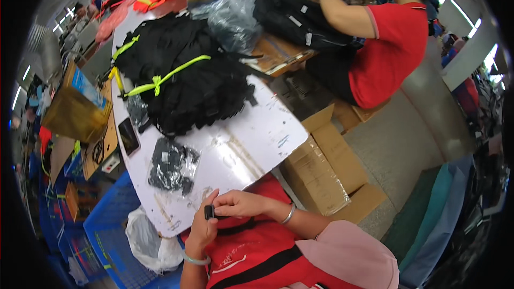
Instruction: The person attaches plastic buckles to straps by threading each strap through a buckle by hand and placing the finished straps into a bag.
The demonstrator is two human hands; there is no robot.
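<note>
Both my hands meet over a red bag with black straps [251,259] lying in my lap at the near edge of the white table [267,128]. My left hand [202,228] pinches a small black buckle [209,212] between thumb and fingers. My right hand [242,204] is closed on the black strap [235,218] that runs from the buckle. A clear packet of black plastic parts [170,165] lies on the table just beyond my hands.
Two tied bundles of black straps with yellow-green cord [182,83] fill the far table, a dark phone [128,135] at its left edge. A person in a red shirt [388,48] handles black bags opposite. Cardboard boxes [321,174] stand at right, blue crates [112,225] at left.
</note>
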